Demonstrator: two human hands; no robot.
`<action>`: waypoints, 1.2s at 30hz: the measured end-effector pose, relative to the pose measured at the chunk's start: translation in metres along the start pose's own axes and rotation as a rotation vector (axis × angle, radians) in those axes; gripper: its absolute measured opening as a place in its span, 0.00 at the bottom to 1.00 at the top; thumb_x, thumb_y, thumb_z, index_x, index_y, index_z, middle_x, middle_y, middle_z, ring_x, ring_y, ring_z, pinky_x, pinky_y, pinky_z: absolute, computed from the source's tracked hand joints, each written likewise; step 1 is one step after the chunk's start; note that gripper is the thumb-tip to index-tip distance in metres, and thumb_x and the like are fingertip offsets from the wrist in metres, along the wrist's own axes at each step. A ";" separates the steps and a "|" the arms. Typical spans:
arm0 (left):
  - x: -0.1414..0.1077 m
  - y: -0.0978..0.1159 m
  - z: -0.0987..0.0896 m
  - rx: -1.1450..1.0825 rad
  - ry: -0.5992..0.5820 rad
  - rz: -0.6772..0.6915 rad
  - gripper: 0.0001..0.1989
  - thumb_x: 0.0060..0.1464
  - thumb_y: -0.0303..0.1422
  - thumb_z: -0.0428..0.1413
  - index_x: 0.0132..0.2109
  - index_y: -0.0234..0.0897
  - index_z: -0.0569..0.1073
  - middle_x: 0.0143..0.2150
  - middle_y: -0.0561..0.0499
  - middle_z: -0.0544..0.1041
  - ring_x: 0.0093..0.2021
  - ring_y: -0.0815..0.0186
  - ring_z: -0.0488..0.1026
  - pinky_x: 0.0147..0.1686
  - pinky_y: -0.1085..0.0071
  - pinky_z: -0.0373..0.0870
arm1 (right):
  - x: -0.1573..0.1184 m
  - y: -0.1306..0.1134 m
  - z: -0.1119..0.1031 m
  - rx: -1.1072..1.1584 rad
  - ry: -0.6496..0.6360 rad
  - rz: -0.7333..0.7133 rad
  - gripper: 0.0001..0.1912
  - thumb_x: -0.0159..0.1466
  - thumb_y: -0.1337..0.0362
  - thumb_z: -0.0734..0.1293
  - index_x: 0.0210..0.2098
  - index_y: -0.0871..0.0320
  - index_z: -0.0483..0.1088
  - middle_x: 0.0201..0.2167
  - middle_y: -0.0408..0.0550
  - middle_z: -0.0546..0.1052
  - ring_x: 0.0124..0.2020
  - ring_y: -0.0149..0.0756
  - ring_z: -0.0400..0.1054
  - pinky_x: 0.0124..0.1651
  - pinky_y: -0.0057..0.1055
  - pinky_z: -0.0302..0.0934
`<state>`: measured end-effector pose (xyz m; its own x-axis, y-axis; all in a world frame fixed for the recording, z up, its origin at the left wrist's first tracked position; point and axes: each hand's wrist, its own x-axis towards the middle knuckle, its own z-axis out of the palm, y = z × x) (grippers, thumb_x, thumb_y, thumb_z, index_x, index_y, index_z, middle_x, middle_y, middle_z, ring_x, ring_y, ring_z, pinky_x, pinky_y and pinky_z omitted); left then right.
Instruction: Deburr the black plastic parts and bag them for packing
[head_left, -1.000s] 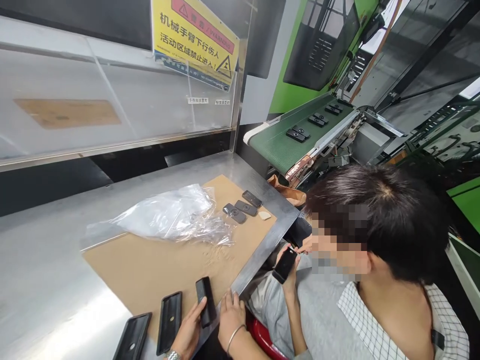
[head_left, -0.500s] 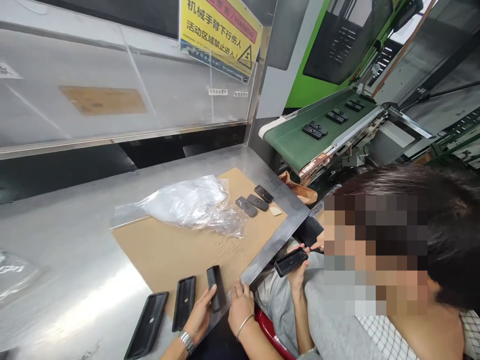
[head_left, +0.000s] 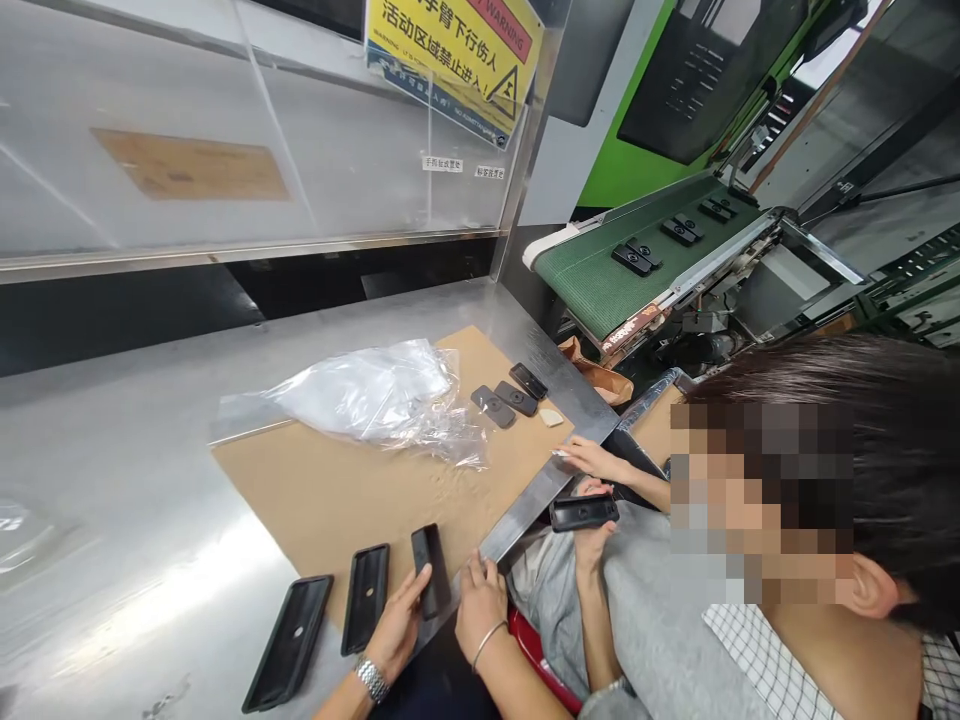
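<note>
Steel table [head_left: 135,420] spreads out ahead of the fingers, its near edge running just under the right hand. Brown cardboard sheet [head_left: 352,500] lies on it, beginning right at the fingertips and stretching away from them. Green conveyor belt [head_left: 600,285] sits well beyond the fingers to the right, with small dark parts on it. A co-worker in a grey top sits just right of the right hand; that person's one hand holds a black part [head_left: 583,512] over the lap, the other rests at the table edge. Crumpled clear plastic bag [head_left: 375,400] lies on the cardboard, well beyond the fingertips. Two black trays [head_left: 289,642] [head_left: 365,598] lie flat just left of the left hand, apart from it. Left hand [head_left: 394,630], with a watch on the wrist, has thumb and fingers wrapped around a narrow black case [head_left: 430,570] that points away from the palm, over the cardboard's near edge. Right hand [head_left: 480,610], bracelet on wrist, rests loosely curled on the table edge, holding nothing, just right of the case. Three small dark parts [head_left: 510,395] lie far beyond the fingertips, beside the bag.
</note>
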<state>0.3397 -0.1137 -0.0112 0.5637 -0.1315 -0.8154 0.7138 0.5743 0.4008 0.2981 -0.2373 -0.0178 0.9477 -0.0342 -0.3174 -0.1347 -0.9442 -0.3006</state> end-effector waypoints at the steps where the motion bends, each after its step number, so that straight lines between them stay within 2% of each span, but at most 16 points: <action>1: -0.001 0.000 0.000 -0.002 -0.008 0.002 0.06 0.47 0.24 0.56 0.35 0.34 0.74 0.42 0.46 0.77 0.53 0.61 0.66 0.56 0.65 0.57 | -0.001 0.000 0.001 0.007 0.015 -0.005 0.26 0.53 0.71 0.60 0.53 0.60 0.63 0.58 0.53 0.61 0.54 0.50 0.57 0.51 0.45 0.57; 3: -0.002 0.001 0.001 -0.010 -0.021 0.006 0.05 0.48 0.24 0.56 0.34 0.34 0.75 0.41 0.46 0.77 0.53 0.60 0.67 0.56 0.65 0.58 | -0.001 0.000 0.001 0.025 0.052 -0.015 0.26 0.53 0.72 0.61 0.52 0.60 0.64 0.57 0.53 0.63 0.54 0.49 0.58 0.50 0.44 0.58; 6: -0.006 0.004 0.002 -0.025 -0.026 0.012 0.05 0.47 0.25 0.56 0.34 0.34 0.74 0.40 0.47 0.78 0.52 0.60 0.68 0.55 0.62 0.59 | 0.002 0.003 -0.003 0.059 0.132 -0.018 0.21 0.55 0.74 0.58 0.48 0.60 0.68 0.51 0.53 0.69 0.50 0.44 0.62 0.50 0.40 0.59; 9: -0.014 0.009 0.004 -0.061 -0.025 0.010 0.06 0.46 0.25 0.58 0.35 0.35 0.74 0.39 0.49 0.78 0.49 0.61 0.70 0.53 0.64 0.62 | 0.017 0.010 -0.012 0.084 0.242 -0.003 0.21 0.58 0.75 0.53 0.48 0.63 0.67 0.47 0.54 0.71 0.49 0.39 0.63 0.51 0.37 0.58; 14: -0.029 0.026 0.009 -0.203 -0.072 -0.047 0.07 0.48 0.27 0.56 0.37 0.35 0.74 0.39 0.49 0.78 0.42 0.63 0.74 0.44 0.68 0.69 | 0.070 0.032 -0.034 0.082 0.405 0.062 0.21 0.60 0.74 0.50 0.49 0.64 0.65 0.47 0.56 0.70 0.49 0.39 0.62 0.51 0.37 0.57; 18: -0.034 0.043 0.007 -0.269 -0.101 -0.088 0.07 0.50 0.29 0.55 0.38 0.34 0.73 0.34 0.48 0.78 0.34 0.63 0.75 0.35 0.69 0.71 | 0.120 0.053 -0.055 0.027 0.474 0.141 0.19 0.61 0.75 0.52 0.50 0.65 0.64 0.48 0.58 0.68 0.50 0.40 0.61 0.51 0.38 0.57; 22: -0.037 0.066 0.009 -0.323 -0.181 -0.049 0.12 0.52 0.35 0.53 0.40 0.30 0.72 0.30 0.47 0.77 0.27 0.66 0.73 0.29 0.71 0.70 | 0.163 0.072 -0.073 -0.063 0.456 0.154 0.15 0.63 0.66 0.60 0.50 0.59 0.62 0.52 0.52 0.64 0.50 0.39 0.61 0.50 0.42 0.58; 25: -0.041 0.087 0.015 -0.379 -0.248 -0.012 0.15 0.53 0.39 0.51 0.41 0.31 0.71 0.28 0.47 0.75 0.25 0.68 0.71 0.27 0.72 0.68 | 0.182 0.079 -0.081 -0.130 0.398 0.133 0.14 0.63 0.62 0.61 0.48 0.57 0.64 0.51 0.50 0.65 0.46 0.37 0.64 0.47 0.41 0.61; 29: -0.045 0.114 0.022 -0.437 -0.343 0.028 0.17 0.54 0.42 0.49 0.40 0.32 0.71 0.29 0.46 0.74 0.26 0.68 0.70 0.28 0.73 0.67 | 0.188 0.081 -0.092 -0.172 0.320 0.016 0.13 0.63 0.61 0.60 0.46 0.60 0.65 0.46 0.49 0.68 0.44 0.36 0.65 0.45 0.40 0.62; 32: -0.045 0.131 0.024 -0.486 -0.407 0.061 0.18 0.55 0.42 0.47 0.43 0.32 0.70 0.31 0.46 0.74 0.28 0.68 0.70 0.30 0.73 0.66 | 0.188 0.078 -0.102 -0.151 0.282 -0.103 0.11 0.64 0.61 0.60 0.44 0.59 0.66 0.44 0.48 0.69 0.43 0.34 0.66 0.45 0.38 0.62; 36: -0.045 0.147 0.027 -0.548 -0.422 0.121 0.19 0.55 0.41 0.46 0.47 0.32 0.68 0.31 0.46 0.73 0.29 0.67 0.70 0.31 0.72 0.66 | 0.183 0.056 -0.111 -0.069 0.300 -0.203 0.10 0.64 0.60 0.59 0.37 0.60 0.67 0.36 0.47 0.71 0.37 0.33 0.67 0.42 0.36 0.62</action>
<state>0.4309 -0.0449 0.0957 0.8181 -0.2796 -0.5025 0.3860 0.9148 0.1194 0.4961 -0.3333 0.0073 0.9972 0.0709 0.0231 0.0745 -0.9612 -0.2655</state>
